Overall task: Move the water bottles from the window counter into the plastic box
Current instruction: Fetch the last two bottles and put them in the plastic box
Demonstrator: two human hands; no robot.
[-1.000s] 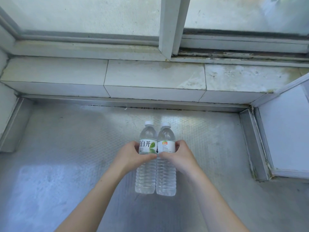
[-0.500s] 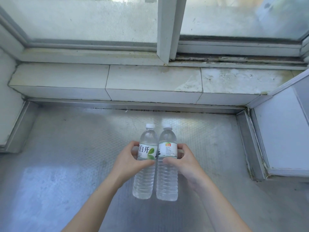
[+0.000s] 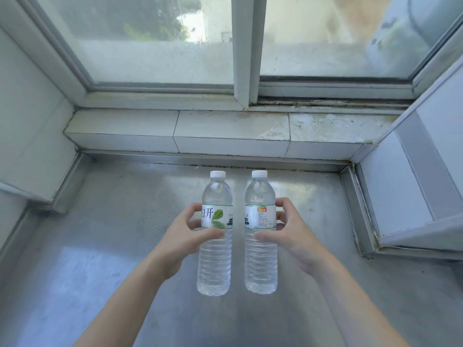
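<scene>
Two clear water bottles with white caps and white labels are held upright above the metal window counter (image 3: 105, 241). My left hand (image 3: 184, 236) grips the left bottle (image 3: 215, 261) around its label, which shows a green leaf. My right hand (image 3: 288, 234) grips the right bottle (image 3: 260, 261) around its label, which has an orange patch. A narrow gap separates the two bottles. The plastic box is not in view.
A tiled ledge (image 3: 225, 131) runs along the back under a sliding window (image 3: 245, 46). A white wall (image 3: 30, 121) closes the left side and an open white-framed panel (image 3: 413, 186) stands at the right. Raised metal rims edge the counter.
Both bottles, first pressed together low on the counter, have been lifted up and moved apart. The view has tilted up, showing more of the window.
</scene>
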